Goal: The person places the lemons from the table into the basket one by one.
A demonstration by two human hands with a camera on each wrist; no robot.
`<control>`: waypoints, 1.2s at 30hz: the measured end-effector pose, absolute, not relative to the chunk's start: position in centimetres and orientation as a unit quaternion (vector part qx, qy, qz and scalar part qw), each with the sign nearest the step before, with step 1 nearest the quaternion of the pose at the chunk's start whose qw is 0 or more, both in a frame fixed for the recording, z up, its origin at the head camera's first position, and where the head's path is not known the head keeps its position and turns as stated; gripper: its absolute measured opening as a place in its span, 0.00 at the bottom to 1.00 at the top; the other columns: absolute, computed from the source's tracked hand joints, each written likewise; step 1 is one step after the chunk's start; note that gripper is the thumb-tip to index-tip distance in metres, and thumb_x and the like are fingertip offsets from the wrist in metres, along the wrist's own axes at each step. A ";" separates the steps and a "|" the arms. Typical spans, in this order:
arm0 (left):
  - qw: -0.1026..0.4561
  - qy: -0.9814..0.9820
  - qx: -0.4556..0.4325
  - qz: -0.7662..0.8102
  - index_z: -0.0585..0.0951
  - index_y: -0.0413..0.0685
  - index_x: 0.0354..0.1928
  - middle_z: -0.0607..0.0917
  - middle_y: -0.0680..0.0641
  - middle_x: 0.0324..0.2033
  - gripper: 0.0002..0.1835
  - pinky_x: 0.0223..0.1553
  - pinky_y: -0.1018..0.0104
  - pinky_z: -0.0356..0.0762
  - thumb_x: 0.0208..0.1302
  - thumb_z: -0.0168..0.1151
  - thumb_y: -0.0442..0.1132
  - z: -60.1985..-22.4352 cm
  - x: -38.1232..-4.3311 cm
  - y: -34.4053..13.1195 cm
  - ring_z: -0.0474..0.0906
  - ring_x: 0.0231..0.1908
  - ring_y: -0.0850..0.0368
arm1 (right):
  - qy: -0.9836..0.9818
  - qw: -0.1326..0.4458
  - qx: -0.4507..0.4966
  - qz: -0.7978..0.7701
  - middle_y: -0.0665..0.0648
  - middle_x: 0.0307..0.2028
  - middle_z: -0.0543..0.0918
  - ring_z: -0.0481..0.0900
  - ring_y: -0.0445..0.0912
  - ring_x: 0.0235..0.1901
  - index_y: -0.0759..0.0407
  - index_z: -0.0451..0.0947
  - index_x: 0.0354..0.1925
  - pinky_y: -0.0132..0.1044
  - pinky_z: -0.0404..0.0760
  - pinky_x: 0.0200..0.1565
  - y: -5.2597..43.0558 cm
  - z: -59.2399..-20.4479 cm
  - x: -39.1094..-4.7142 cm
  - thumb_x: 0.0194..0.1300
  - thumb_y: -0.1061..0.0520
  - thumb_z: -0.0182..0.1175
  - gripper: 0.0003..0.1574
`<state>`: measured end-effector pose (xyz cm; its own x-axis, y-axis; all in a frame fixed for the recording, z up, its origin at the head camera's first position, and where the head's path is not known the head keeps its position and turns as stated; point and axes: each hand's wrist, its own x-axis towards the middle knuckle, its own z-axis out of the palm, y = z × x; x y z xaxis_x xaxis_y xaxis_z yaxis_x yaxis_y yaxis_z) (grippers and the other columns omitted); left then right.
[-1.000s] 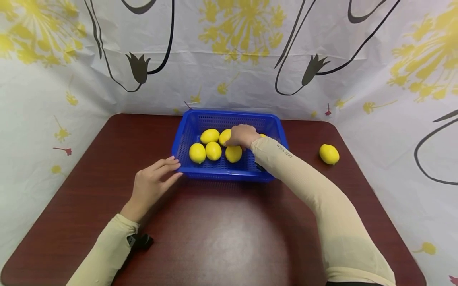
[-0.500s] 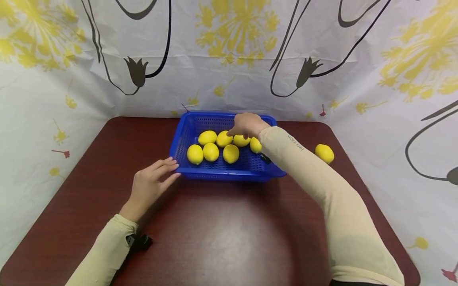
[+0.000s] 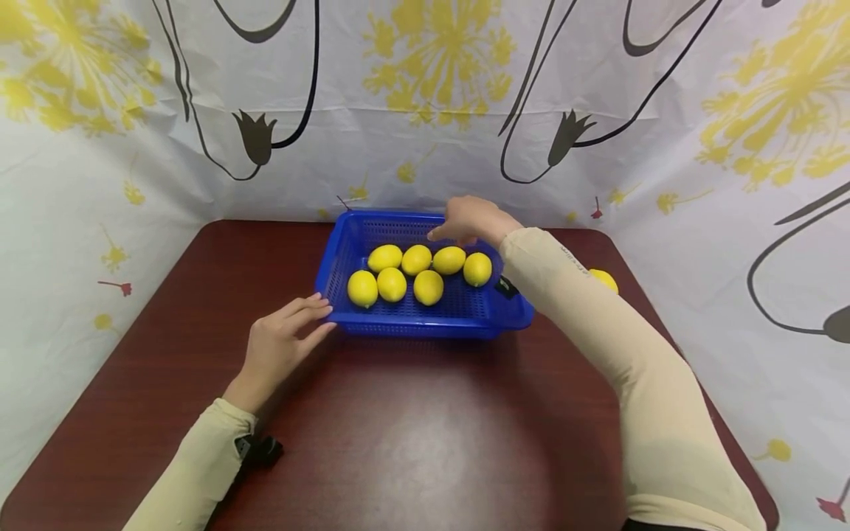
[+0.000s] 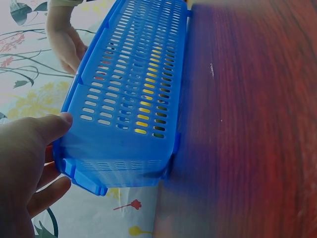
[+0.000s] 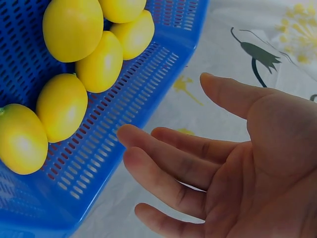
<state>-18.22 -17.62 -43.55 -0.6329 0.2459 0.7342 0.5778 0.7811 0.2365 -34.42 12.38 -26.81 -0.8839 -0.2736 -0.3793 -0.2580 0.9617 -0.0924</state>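
Several yellow lemons [image 3: 392, 285] lie in two rough rows inside a blue perforated plastic basket [image 3: 418, 325] toward the back of the table. My left hand [image 3: 277, 348] holds the basket at its front left corner, thumb on the outer wall and fingers across the rim, as the left wrist view shows. Over the basket's back right part hovers my right hand [image 3: 474, 219], fingers loosely bent and spread. In the right wrist view its palm is bare and its fingertips [image 5: 132, 136] overlap the basket rim, beside the lemons [image 5: 62, 106].
One more lemon [image 3: 604, 280] sits on the dark red wooden table [image 3: 398, 428] to the right, partly behind the right sleeve [image 3: 584, 310]. A flower-patterned white sheet [image 3: 412, 110] rises behind the table and at both sides.
My right hand has lifted off the lemons and drawn back and right, uncovering those at the basket's right. The left hand stays at the corner. The sleeve now partly covers the lone lemon.
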 end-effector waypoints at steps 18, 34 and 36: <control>0.353 -0.878 -0.226 -0.232 0.89 0.48 0.45 0.90 0.49 0.44 0.19 0.44 0.58 0.85 0.50 0.78 0.46 -43.8 -18.2 -17.5 0.86 0.51 0.53 | 0.973 0.102 -0.173 -0.115 0.62 0.41 0.89 0.85 0.52 0.40 0.58 0.82 0.49 0.46 0.79 0.43 22.0 -27.1 -32.4 0.69 0.37 0.56 0.28; 0.367 -0.870 -0.230 -0.235 0.89 0.49 0.45 0.91 0.48 0.42 0.18 0.42 0.55 0.85 0.52 0.76 0.47 -43.6 -18.3 -17.4 0.88 0.48 0.50 | 0.968 0.017 -0.159 -0.196 0.64 0.49 0.86 0.83 0.57 0.50 0.58 0.78 0.55 0.55 0.79 0.52 29.2 -30.8 -29.8 0.70 0.41 0.59 0.26; 0.367 -0.870 -0.231 -0.236 0.89 0.50 0.45 0.91 0.48 0.42 0.18 0.42 0.55 0.85 0.54 0.74 0.50 -43.6 -18.3 -17.4 0.88 0.48 0.51 | 0.968 0.014 -0.150 -0.199 0.64 0.50 0.86 0.82 0.57 0.50 0.57 0.78 0.55 0.56 0.78 0.53 29.9 -31.4 -29.6 0.69 0.41 0.59 0.26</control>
<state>-18.27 -17.45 -43.65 -0.6234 0.2285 0.7478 0.5751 0.7819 0.2405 -29.60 29.90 -31.41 -0.9548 -0.2956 0.0322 -0.2844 0.8762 -0.3891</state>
